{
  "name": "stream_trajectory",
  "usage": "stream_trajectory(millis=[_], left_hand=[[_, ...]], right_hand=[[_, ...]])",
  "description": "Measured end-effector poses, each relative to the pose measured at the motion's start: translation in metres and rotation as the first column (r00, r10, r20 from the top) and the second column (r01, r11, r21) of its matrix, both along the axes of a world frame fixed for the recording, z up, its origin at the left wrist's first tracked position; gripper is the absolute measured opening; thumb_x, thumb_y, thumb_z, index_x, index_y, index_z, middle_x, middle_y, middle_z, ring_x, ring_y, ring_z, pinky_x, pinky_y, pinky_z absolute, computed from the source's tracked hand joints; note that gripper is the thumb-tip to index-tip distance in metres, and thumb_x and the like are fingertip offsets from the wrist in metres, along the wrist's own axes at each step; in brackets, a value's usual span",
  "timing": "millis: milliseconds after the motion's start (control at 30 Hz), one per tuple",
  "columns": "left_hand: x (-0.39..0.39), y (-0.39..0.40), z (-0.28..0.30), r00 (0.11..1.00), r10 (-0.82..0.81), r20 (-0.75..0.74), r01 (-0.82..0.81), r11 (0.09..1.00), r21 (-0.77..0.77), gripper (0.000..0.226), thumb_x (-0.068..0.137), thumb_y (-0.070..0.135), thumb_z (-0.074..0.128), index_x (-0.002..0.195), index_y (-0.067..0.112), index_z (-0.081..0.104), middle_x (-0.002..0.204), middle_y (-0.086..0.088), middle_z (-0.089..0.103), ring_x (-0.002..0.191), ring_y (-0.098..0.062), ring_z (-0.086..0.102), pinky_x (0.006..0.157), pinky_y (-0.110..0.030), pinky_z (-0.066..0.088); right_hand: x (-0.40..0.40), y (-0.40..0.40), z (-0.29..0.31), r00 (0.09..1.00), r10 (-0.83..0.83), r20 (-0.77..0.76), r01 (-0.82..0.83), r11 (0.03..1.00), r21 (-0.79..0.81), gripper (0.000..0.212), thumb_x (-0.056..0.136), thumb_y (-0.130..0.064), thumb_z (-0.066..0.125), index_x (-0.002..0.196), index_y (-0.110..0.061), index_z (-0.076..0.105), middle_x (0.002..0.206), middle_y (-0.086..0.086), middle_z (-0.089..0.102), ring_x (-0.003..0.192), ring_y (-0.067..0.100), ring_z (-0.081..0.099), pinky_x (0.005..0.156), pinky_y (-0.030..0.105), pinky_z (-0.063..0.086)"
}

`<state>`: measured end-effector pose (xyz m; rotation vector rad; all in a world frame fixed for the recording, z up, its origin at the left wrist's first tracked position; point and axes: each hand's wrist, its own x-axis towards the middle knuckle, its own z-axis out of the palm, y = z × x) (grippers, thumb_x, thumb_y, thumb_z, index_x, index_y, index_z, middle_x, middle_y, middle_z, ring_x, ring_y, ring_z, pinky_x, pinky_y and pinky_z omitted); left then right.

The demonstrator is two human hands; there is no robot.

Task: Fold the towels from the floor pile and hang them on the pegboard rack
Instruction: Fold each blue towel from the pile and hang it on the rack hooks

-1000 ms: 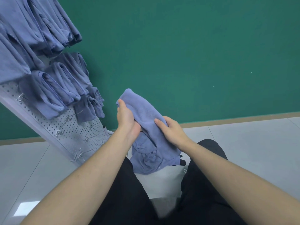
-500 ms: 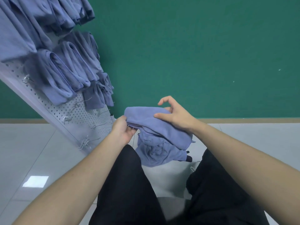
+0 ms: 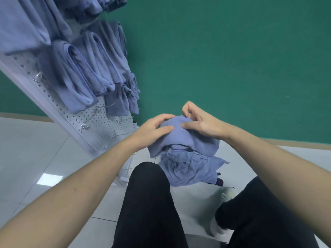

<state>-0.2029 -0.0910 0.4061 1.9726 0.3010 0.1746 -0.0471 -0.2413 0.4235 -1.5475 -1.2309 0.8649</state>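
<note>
Both hands hold a blue towel (image 3: 180,138) above the floor pile (image 3: 189,169), beside a tilted pegboard rack (image 3: 100,126).

The floor (image 3: 32,158) is pale glossy tile with grey grout lines and a bright square of reflected light at the left; a tan baseboard (image 3: 304,143) runs where it meets a plain dark green wall (image 3: 223,59). The white perforated rack leans across the left of the view, its upper part covered by hung towels (image 3: 86,72) folded over hooks, with bare metal hooks (image 3: 83,127) lower down. The left hand (image 3: 152,129) lies on the towel with fingers curled over its top edge, its grip holding the cloth; the right hand (image 3: 200,122) pinches the upper fold. The person's black trousers (image 3: 148,203) and a white shoe (image 3: 225,194) fill the foreground.
</note>
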Motion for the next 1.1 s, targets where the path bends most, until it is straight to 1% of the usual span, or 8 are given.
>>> stream_trajectory(millis=[100,200,333,467,733,867,967,1100], left_hand=[[-0.005,0.017,-0.009,0.994,0.084,-0.067,-0.076,0.991,0.11,0.01,0.09,0.036,0.066,0.087,0.027,0.066,0.081,0.018,0.065,0.074,-0.002,0.057,0.074,-0.027,0.045],[-0.01,0.028,-0.02,0.99,0.125,-0.071,-0.108,0.971,0.214,0.028,0.096,0.029,0.064,0.072,0.025,0.05,0.062,0.02,0.049,0.061,-0.002,0.041,0.062,-0.026,0.035],[-0.017,0.039,-0.029,0.973,0.23,0.007,-0.228,0.962,0.151,0.016,0.094,0.036,0.06,0.087,0.022,0.058,0.079,0.012,0.058,0.072,-0.005,0.051,0.069,-0.027,0.041],[-0.022,0.053,-0.038,0.933,0.355,0.062,-0.358,0.932,0.049,0.018,0.092,0.034,0.061,0.092,0.016,0.062,0.081,0.01,0.062,0.074,-0.003,0.054,0.071,-0.024,0.044],[-0.022,0.091,-0.049,0.824,0.554,0.119,-0.545,0.832,-0.099,0.015,0.103,0.027,0.053,0.092,0.019,0.06,0.09,0.0,0.062,0.077,-0.002,0.055,0.075,-0.026,0.043],[-0.021,0.11,-0.056,0.722,0.674,0.157,-0.661,0.739,-0.131,0.007,0.102,0.029,0.053,0.101,0.026,0.058,0.127,-0.016,0.056,0.11,-0.015,0.056,0.097,-0.03,0.044],[-0.015,0.121,-0.057,0.603,0.751,0.27,-0.748,0.65,-0.137,0.037,0.087,0.052,0.051,0.113,0.025,0.056,0.135,-0.01,0.053,0.126,-0.021,0.052,0.107,-0.033,0.041],[-0.006,0.134,-0.058,0.453,0.821,0.347,-0.806,0.543,-0.234,0.036,0.09,0.042,0.049,0.114,0.017,0.059,0.114,-0.002,0.064,0.103,-0.013,0.061,0.088,-0.026,0.046]], right_hand=[[0.004,0.016,-0.009,0.999,0.05,-0.001,-0.05,0.999,-0.002,0.025,0.084,-0.006,0.054,0.095,-0.018,0.037,0.092,0.014,0.049,0.08,0.021,0.041,0.072,0.039,0.037],[0.005,0.035,-0.018,0.999,0.029,0.022,-0.028,0.999,-0.045,0.035,0.083,-0.011,0.057,0.113,-0.026,0.046,0.096,0.004,0.057,0.081,0.017,0.051,0.076,0.032,0.043],[0.009,0.063,-0.025,0.976,0.035,0.217,0.0,0.987,-0.162,0.02,0.094,-0.018,0.063,0.112,-0.027,0.061,0.097,-0.003,0.066,0.084,0.013,0.06,0.083,0.026,0.047],[0.01,0.087,-0.023,0.944,0.104,0.315,-0.017,0.964,-0.266,0.008,0.094,-0.028,0.061,0.087,-0.024,0.061,0.08,-0.011,0.061,0.071,0.004,0.053,0.067,0.02,0.043],[0.004,0.163,-0.03,0.997,0.023,-0.074,-0.032,0.992,-0.123,0.016,0.073,-0.033,0.057,0.081,-0.02,0.059,0.075,0.0,0.052,0.073,0.014,0.047,0.072,0.033,0.037],[-0.001,0.203,-0.028,0.99,0.069,-0.125,-0.081,0.992,-0.094,0.031,0.07,-0.035,0.058,0.092,-0.014,0.063,0.083,0.005,0.054,0.08,0.017,0.048,0.078,0.036,0.038],[-0.004,0.234,-0.025,0.989,0.091,-0.116,-0.098,0.994,-0.054,0.016,0.072,-0.031,0.056,0.079,-0.016,0.057,0.079,0.002,0.052,0.079,0.016,0.046,0.078,0.035,0.036],[-0.007,0.265,-0.022,0.99,0.097,-0.106,-0.101,0.994,-0.035,0.013,0.07,-0.033,0.059,0.063,-0.024,0.051,0.065,-0.01,0.052,0.071,0.012,0.046,0.074,0.035,0.036]])
